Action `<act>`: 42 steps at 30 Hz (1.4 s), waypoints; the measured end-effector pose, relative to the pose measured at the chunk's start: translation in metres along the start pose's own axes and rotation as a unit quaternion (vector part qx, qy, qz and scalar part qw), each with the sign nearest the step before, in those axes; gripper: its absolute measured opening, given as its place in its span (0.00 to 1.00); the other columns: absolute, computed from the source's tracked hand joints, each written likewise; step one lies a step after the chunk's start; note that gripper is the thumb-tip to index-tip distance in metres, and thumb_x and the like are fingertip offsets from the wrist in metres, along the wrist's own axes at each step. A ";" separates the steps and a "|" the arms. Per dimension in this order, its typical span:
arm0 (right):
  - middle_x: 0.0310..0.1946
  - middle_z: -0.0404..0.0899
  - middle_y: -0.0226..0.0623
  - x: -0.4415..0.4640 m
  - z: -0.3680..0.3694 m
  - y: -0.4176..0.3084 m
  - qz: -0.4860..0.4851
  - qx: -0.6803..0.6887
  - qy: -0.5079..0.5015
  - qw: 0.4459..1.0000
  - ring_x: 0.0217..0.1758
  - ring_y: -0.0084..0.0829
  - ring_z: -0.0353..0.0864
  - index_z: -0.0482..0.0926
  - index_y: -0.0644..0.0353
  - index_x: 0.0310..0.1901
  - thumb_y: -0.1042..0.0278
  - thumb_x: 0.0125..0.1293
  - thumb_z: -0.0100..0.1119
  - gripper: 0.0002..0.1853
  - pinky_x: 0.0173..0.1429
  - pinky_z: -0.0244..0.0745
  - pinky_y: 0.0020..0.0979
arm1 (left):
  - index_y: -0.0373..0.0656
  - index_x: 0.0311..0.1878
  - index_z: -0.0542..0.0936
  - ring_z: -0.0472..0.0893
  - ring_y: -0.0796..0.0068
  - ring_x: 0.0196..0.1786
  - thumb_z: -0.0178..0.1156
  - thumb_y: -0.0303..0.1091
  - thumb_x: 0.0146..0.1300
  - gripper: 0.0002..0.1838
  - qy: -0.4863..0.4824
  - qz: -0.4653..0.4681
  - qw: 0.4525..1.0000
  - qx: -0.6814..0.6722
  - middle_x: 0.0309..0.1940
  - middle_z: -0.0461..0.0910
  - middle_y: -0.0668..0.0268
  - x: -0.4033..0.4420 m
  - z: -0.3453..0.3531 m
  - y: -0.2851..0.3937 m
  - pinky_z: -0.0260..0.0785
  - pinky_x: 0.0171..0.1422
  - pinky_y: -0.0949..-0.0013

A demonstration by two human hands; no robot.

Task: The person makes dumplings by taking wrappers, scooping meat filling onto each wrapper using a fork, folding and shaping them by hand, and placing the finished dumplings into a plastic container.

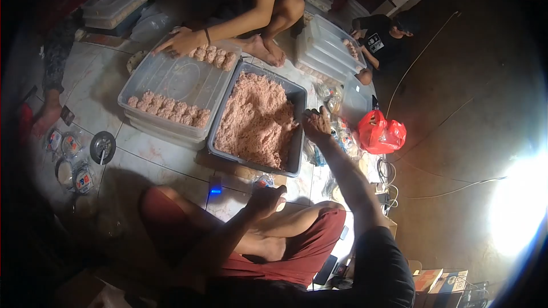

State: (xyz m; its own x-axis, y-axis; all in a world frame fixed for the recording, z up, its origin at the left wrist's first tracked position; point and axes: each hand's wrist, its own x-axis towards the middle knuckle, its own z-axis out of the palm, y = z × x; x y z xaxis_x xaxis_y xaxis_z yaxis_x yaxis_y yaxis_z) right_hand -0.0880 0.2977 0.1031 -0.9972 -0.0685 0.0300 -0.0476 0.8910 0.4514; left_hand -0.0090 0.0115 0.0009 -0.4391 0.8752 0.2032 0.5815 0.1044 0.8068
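Observation:
A grey tub point(302, 137) full of pink minced meat point(254, 114) stands on the tiled floor in front of me. My right hand point(317, 125) is at the tub's right rim, fingers curled around something pale and too small to make out. Below the tub's near edge, my left hand point(265, 202) is closed around a small whitish object point(281, 204), partly hidden by the fingers. Left of the tub, a stack of clear plastic boxes point(171, 82) bears two groups of meat balls point(168, 108) on its lid.
Across from me another person's hand point(185, 43) touches the box lid. A second person point(385, 40) sits by more stacked boxes point(325, 48). To the right are a red plastic bag point(381, 132) and cables. Small packets point(83, 179) and a dark bowl point(103, 147) lie left.

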 end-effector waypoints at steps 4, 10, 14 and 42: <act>0.48 0.84 0.38 0.003 0.001 -0.028 -0.013 -0.053 -0.159 0.986 0.57 0.35 0.80 0.82 0.54 0.49 0.67 0.67 0.50 0.13 0.75 0.52 0.53 | 0.43 0.47 0.81 0.85 0.48 0.43 0.63 0.43 0.68 0.13 -0.066 -0.002 0.998 -0.005 0.35 0.85 0.52 -0.003 -0.017 0.007 0.73 0.51 0.49; 0.42 0.87 0.39 0.017 -0.005 -0.019 0.101 -0.010 -0.157 0.982 0.54 0.39 0.85 0.83 0.55 0.49 0.65 0.69 0.50 0.14 0.79 0.50 0.57 | 0.42 0.41 0.83 0.84 0.48 0.40 0.61 0.43 0.68 0.13 0.002 0.008 0.998 -0.065 0.35 0.85 0.53 -0.002 -0.002 -0.003 0.73 0.50 0.51; 0.40 0.88 0.35 -0.021 -0.016 -0.051 -0.021 0.060 -0.144 0.988 0.48 0.36 0.85 0.86 0.47 0.45 0.62 0.70 0.51 0.12 0.71 0.54 0.56 | 0.41 0.42 0.84 0.85 0.54 0.42 0.63 0.43 0.67 0.14 -0.032 0.123 0.987 -0.093 0.34 0.86 0.55 0.003 0.016 -0.035 0.75 0.52 0.57; 0.40 0.79 0.48 -0.206 -0.145 -0.166 0.126 0.535 0.070 0.832 0.41 0.51 0.84 0.83 0.63 0.50 0.74 0.68 0.55 0.12 0.42 0.79 0.44 | 0.27 0.77 0.54 0.57 0.46 0.80 0.38 0.74 0.70 0.54 0.174 -0.144 0.441 -0.869 0.78 0.56 0.42 -0.021 -0.106 0.057 0.46 0.84 0.45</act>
State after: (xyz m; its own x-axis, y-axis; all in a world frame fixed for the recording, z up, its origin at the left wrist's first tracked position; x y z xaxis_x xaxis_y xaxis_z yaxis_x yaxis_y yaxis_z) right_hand 0.1338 0.0987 0.1509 -0.9702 0.1968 0.1414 0.0633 0.7691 -0.6360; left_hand -0.0395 -0.0513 0.1012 -0.5774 0.7869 -0.2178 -0.8024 -0.5962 -0.0268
